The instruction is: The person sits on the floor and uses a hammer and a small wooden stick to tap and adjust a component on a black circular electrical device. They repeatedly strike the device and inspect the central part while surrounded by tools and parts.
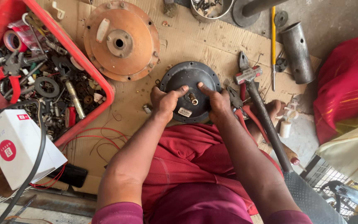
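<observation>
Both hands press a dark round motor cover [190,89] on the cardboard [195,39], just before the knees. Left hand [165,101] and right hand [215,103] grip its lower rim, thumbs laid flat beside the central shaft [193,98]. Even pressure from both thumbs likely keeps the cover seated squarely. A hammer [262,110] and pliers [239,105] lie just right; an orange cover [121,39] rests beyond.

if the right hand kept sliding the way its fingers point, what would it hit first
The right hand rests on the dark round cover, fingers aimed up-left at the small shaft in its centre. That shaft would likely come first, just ahead of the fingertip.
</observation>
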